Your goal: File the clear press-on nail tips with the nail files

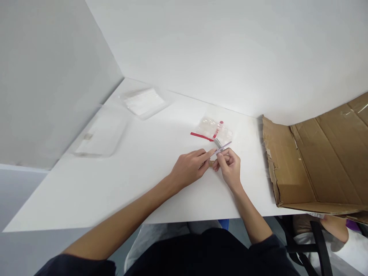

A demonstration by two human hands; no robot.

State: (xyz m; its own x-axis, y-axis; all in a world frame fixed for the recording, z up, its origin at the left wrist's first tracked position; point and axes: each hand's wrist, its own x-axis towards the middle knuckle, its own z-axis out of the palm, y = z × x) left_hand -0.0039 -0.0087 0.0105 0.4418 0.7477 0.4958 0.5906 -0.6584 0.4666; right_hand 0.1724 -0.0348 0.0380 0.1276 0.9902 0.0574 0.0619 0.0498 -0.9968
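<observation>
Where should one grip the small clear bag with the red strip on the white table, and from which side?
Grip the clear bag at its red strip edge, probably the stiffest part. It lies flat, so pinch from above. Come from the left, since both the left hand and right hand crowd its near side, with metal tweezers there.

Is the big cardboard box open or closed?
Open. The box lies on its side, flaps spread, inside showing.

No text, label, brand or number can be read: the cardboard box (316,161) and the zip bags (214,130) show no legible print.
</observation>
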